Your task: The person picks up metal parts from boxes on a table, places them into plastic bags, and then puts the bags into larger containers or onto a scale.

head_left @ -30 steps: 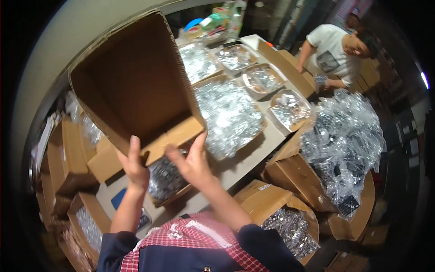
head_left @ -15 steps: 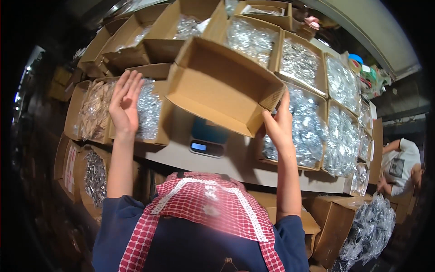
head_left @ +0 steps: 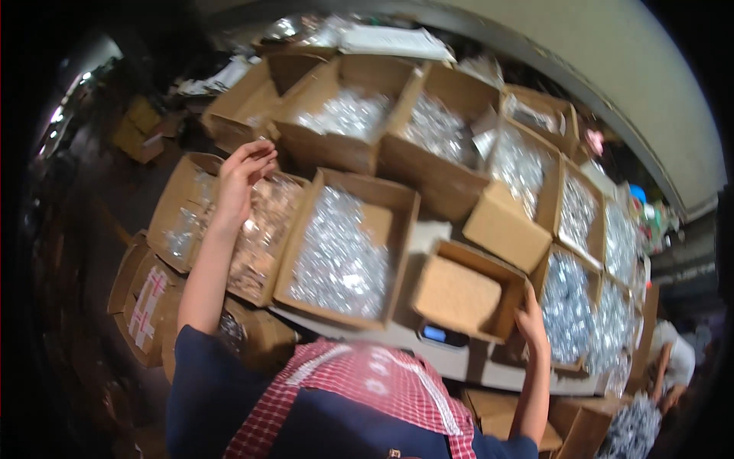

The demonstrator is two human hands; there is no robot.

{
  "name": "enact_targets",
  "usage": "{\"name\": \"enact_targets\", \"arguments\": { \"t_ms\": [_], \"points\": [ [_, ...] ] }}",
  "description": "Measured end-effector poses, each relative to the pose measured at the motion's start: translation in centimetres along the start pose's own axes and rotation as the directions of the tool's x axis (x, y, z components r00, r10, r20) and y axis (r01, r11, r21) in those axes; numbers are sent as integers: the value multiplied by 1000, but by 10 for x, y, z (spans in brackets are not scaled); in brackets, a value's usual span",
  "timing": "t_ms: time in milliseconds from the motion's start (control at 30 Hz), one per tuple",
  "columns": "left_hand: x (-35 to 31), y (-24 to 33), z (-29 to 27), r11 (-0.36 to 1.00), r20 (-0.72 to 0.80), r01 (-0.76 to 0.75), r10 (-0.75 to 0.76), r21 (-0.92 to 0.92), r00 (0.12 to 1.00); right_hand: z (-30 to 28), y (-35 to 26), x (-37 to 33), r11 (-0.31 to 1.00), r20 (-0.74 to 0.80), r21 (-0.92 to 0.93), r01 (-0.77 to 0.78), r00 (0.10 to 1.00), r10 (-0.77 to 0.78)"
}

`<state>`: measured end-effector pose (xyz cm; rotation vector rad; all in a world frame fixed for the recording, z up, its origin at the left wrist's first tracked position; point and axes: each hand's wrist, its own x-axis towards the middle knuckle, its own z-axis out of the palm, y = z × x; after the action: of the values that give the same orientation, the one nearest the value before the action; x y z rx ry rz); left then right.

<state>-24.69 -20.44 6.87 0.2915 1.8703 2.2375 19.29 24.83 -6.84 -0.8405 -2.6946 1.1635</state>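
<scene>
Over the pale desk (head_left: 501,369), an open cardboard box (head_left: 466,294) runs lengthwise left to right, its right end gripped by the right hand (head_left: 533,320), the half-open, empty left hand (head_left: 245,182) well apart leftward.

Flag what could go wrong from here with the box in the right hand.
1. Tipping: the right hand holds the cardboard box by one side only, so it might tilt or slip if nothing bears it from below.
2. Bad reading: the box sits over the scale; contact is unclear, and hand pressure could skew the weight.
3. Snagging: the left hand is raised near the brown packets and might catch some.
</scene>
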Motion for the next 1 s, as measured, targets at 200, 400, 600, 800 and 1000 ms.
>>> {"name": "enact_targets", "arguments": {
  "t_ms": [200,400,600,800,1000],
  "points": [
    [223,-12,-76,677,104,-446,483,586,869,-34,-69,7,931,-172,195,-310,923,344],
    [365,-118,-216,242,422,-347,-562,906,711,-62,-78,44,868,-339,488,-97,895,290],
    [318,-97,-64,-11,407,-536,-638,844,653,-76,-101,9,874,-430,449,-187,812,395],
    [312,-76,-74,79,443,-439,-282,895,851,-68,-128,44,879,-339,432,-199,868,363],
    [328,-57,-95,884,387,-53,-149,465,910,-68,-112,45,875,-376,464,-136,864,334]
  ]
}}
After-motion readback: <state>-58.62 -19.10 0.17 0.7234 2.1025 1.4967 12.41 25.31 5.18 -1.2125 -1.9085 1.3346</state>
